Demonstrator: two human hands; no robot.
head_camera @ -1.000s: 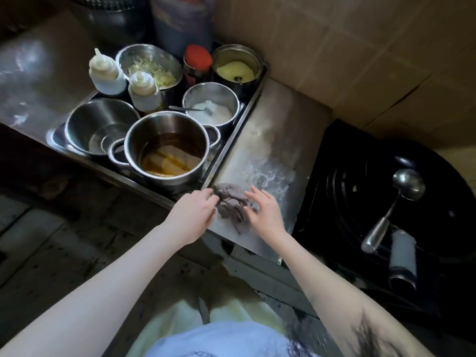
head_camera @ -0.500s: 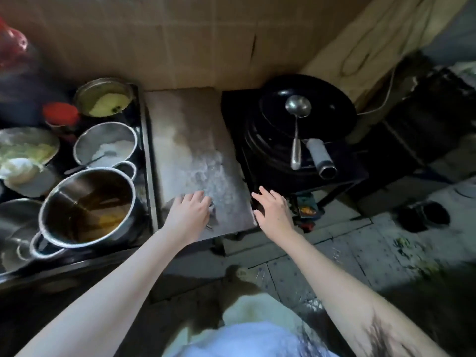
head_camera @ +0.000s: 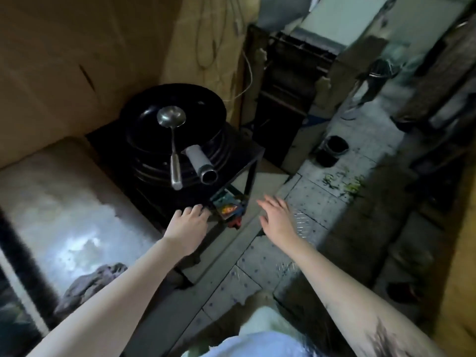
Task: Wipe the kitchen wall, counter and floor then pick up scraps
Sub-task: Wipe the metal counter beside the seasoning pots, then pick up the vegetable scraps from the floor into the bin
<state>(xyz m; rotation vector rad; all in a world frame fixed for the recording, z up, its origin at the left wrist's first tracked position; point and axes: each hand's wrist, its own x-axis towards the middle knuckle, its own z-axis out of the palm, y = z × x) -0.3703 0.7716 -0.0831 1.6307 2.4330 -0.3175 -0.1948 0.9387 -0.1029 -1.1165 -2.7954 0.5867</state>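
A crumpled grey rag (head_camera: 87, 284) lies on the wet steel counter (head_camera: 64, 207) at the lower left, partly hidden by my left forearm. My left hand (head_camera: 188, 228) hovers past the counter's right edge, near the front of the black stove stand, fingers loosely extended and holding nothing. My right hand (head_camera: 278, 215) is spread flat over the tiled floor (head_camera: 322, 202), empty. Green vegetable scraps (head_camera: 342, 182) lie scattered on the floor further right. The cardboard-covered wall (head_camera: 77, 47) rises behind the counter.
A black wok (head_camera: 180, 124) with a steel ladle (head_camera: 172, 130) sits on the dark stove stand (head_camera: 239, 155). A small black bucket (head_camera: 333, 148) stands on the floor. Dark cabinets and clutter line the narrow aisle on the right.
Both hands have left the rag, which stays on the counter. The view has swung right, from the pots tray to the stove and floor, and both hands moved right with it.
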